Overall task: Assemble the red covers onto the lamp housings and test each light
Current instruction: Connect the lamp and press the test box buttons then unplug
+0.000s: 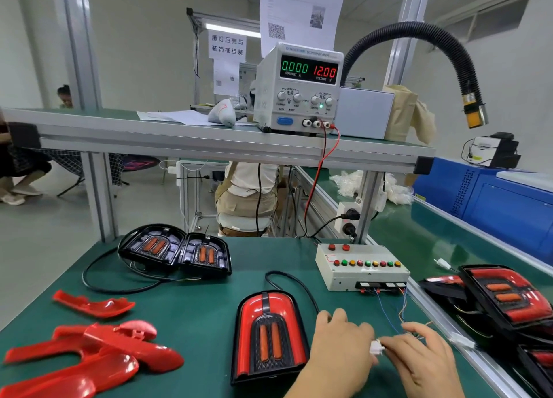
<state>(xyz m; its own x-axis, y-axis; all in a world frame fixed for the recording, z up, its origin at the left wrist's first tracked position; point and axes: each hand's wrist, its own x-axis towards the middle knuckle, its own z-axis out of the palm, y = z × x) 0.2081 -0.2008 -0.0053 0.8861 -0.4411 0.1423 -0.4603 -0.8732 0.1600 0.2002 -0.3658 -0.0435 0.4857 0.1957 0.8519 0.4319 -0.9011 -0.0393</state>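
Your left hand (338, 346) and your right hand (425, 364) meet low on the right side of the green worktop (194, 307). Between them is a small white plug (376, 347). Your left fingers are curled round one end of it, and your right fingers (392, 344) pinch the other end. Thin wires (386, 310) run from your hands up to the white button box (359, 270).

Just left of your left hand lies a lamp with its red cover on (269, 334), flat on the worktop. Its lights are not lit. Farther back on the left sit two black lamp housings (176, 249), side by side and touching. Loose red covers (119, 346) lie in a pile at the near left. More finished lamps (505, 296) are stacked on the right. On the shelf above, the power box (299, 89) shows 0.000 and 12.00.
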